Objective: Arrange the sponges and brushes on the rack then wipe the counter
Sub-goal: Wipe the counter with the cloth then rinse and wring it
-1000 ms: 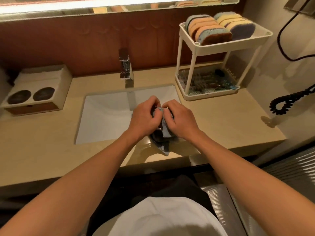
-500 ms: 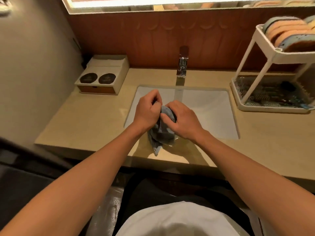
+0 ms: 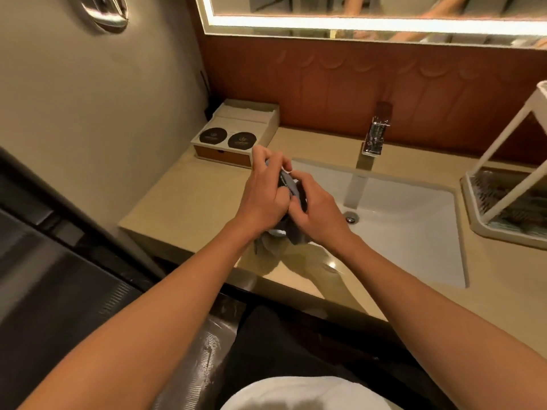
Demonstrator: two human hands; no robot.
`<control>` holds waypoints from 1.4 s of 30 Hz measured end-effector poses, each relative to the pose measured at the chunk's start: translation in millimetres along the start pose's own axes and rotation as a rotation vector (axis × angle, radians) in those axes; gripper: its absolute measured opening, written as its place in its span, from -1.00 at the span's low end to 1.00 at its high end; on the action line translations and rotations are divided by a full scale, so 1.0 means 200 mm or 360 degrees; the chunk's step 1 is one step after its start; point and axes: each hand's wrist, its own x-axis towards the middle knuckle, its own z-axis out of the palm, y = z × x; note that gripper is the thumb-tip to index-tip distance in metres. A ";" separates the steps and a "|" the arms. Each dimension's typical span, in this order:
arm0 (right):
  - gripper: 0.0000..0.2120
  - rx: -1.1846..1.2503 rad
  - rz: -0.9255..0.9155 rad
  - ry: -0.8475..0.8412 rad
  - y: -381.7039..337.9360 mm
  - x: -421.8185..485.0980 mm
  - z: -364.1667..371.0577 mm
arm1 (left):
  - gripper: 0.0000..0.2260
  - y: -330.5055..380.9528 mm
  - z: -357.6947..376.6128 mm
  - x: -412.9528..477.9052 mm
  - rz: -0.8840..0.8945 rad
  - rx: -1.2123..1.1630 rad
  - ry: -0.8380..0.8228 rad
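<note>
Both hands are curled round the grey cloth (image 3: 291, 186): the left hand (image 3: 263, 196) grips the bunched top and the right hand (image 3: 318, 211) pinches folds just beside it, with a tail hanging below the palms. The step looks like folding a wiping pad. It should be squared flat, then pressed onto the counter (image 3: 189, 202) left of the hands. The rack (image 3: 469, 202) stands well right of them.

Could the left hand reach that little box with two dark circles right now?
Probably yes: the box sits just beyond the left hand, bare counter between them, though it grips the grey cloth.
</note>
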 end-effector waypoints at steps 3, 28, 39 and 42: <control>-0.64 -0.0189 0.0081 -0.0206 0.05 -0.04 0.08 | -0.79 -0.12 0.03 -0.11 -0.0192 0.0019 -0.0119; -0.77 0.0021 0.0757 -0.0139 -0.06 0.16 0.19 | -0.91 -0.45 -0.05 -0.02 -0.0996 -0.0785 -0.0568; -0.81 0.0483 0.0992 0.0032 -0.10 0.23 0.19 | -0.51 -0.54 -0.16 0.00 -0.1091 -0.0422 -0.0855; -0.84 0.0475 0.0970 -0.0096 -0.03 0.18 0.22 | -0.53 -0.58 -0.10 -0.16 -0.1282 -0.0356 -0.0719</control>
